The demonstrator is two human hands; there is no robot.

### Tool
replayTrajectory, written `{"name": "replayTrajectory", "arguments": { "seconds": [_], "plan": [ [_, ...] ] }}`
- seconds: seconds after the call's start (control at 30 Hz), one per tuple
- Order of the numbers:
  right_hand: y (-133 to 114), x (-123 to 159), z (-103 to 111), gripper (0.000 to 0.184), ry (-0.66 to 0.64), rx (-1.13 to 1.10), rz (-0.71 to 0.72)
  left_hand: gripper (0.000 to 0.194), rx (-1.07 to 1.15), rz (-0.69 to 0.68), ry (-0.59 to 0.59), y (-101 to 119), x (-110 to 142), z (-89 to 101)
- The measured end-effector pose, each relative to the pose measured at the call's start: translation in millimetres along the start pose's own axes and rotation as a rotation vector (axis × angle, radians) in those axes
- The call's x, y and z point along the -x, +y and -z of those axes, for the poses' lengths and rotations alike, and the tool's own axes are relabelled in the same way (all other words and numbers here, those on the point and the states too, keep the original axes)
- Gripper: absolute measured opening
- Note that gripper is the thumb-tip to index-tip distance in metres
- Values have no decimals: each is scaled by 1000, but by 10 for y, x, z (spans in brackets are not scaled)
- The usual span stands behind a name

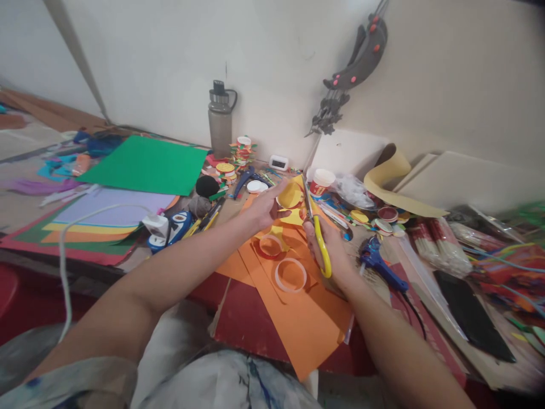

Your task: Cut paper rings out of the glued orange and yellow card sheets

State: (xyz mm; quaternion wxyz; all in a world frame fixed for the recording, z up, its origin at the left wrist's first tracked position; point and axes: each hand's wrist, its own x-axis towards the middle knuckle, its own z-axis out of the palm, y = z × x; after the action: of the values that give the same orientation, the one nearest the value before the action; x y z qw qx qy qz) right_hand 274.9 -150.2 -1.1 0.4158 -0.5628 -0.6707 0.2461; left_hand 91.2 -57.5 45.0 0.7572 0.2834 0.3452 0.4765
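You face a cluttered counter (233,218) that spans the frame. A green sheet (147,165) lies left of centre, and orange sheets (298,324) cover the lower centre. The gray bottle (220,128) stands upright by the wall, upper centre. Right of centre, the blue glue gun (381,264) lies with its cord running down the frame.

Your left hand (266,209) comes in from the lower left, forearm slanting up, its fingers closed on the left side of the yellow paper (290,216) at the centre of the frame, above the orange sheets. Your right hand (326,241) reaches up from the lower right, clamped around the yellow handles of the scissors (322,250); their blades point up the frame at the paper's right side.

Just beyond, the white jar (322,183) has a red label whose print is too blurred to read. Two rings lie on the orange sheets: the larger ring (305,276) nearer you, the smaller ring (270,236) above it. The small white clock (279,163) sits by the wall, its dark display too small to read.
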Motion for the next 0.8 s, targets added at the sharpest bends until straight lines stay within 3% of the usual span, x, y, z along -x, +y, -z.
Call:
{"name": "replayTrajectory", "arguments": {
  "seconds": [0.1, 0.3, 0.6, 0.8],
  "plan": [
    [-65, -3, 28, 56, -4, 12, -28, 24, 11, 11, -4, 2, 8, -6],
    [-126, -39, 53, 59, 19, 92, 45, 24, 45, 31, -13, 17, 21, -18],
    [-112, -24, 33, 58, 11, 27, 51, 23, 65, 7, -34, 14, -21, -7],
    [-114, -10, 64, 54, -55, 11, 32, 21, 61, -75, -66, 85, -17, 12]
  ]
}}
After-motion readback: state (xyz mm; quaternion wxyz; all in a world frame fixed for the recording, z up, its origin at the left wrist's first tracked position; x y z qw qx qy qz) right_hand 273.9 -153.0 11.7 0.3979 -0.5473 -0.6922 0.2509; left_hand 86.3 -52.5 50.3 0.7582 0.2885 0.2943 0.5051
